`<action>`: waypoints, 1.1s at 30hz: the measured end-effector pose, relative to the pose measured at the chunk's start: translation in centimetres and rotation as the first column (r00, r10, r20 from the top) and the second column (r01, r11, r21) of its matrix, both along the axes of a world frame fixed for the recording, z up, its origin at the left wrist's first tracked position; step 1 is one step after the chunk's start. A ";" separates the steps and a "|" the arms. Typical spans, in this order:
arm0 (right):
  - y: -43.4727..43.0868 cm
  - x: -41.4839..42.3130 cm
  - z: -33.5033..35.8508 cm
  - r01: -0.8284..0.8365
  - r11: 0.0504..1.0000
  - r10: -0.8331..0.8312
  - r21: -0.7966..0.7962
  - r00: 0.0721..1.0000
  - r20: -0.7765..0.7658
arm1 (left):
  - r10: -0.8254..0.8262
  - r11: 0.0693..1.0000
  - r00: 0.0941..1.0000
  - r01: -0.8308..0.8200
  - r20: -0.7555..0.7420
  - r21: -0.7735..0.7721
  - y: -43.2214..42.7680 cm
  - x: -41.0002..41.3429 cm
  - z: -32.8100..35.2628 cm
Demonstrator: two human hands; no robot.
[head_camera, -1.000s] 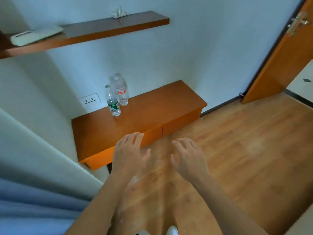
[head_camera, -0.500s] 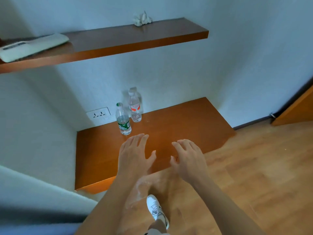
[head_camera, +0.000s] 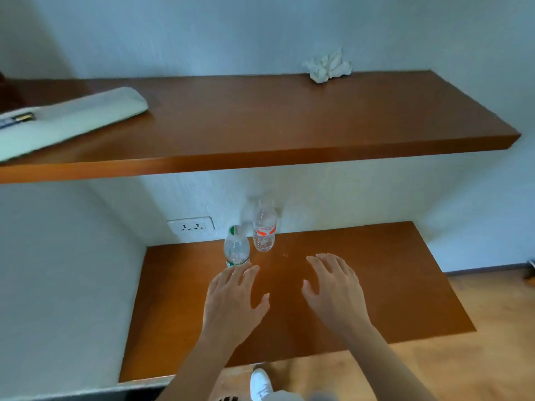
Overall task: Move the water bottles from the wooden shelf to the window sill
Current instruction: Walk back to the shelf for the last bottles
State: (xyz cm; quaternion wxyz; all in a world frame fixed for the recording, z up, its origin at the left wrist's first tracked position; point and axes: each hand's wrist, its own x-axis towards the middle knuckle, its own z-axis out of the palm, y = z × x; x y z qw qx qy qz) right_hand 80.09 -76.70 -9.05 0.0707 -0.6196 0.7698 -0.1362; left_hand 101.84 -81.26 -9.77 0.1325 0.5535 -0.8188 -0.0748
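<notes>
Two clear water bottles stand upright on the low wooden shelf [head_camera: 376, 285], near the back wall. The green-capped bottle [head_camera: 236, 250] is nearer to me; the red-labelled bottle [head_camera: 264, 227] stands just behind it to the right. My left hand [head_camera: 234, 302] hovers open, its fingertips right below the green-capped bottle and covering its base; contact cannot be told. My right hand [head_camera: 335, 290] hovers open over the shelf, to the right of both bottles and apart from them. No window sill is in view.
An upper wooden shelf [head_camera: 289, 125] juts out above the bottles, with a folded white towel [head_camera: 63, 120] at its left and a crumpled tissue [head_camera: 327, 66] at the back. A wall socket [head_camera: 191, 227] sits left of the bottles. Wooden floor and my white shoe [head_camera: 260, 383] lie below.
I have stepped closer to the low shelf. Both open hands have moved forward over it, and the left now reaches the green-capped bottle.
</notes>
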 end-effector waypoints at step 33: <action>-18.9 3.3 -9.1 0.031 0.999 -0.001 -0.029 0.713 0.701 | 0.528 0.787 0.682 -0.169 -0.506 0.594 -11.4 -0.3 -7.2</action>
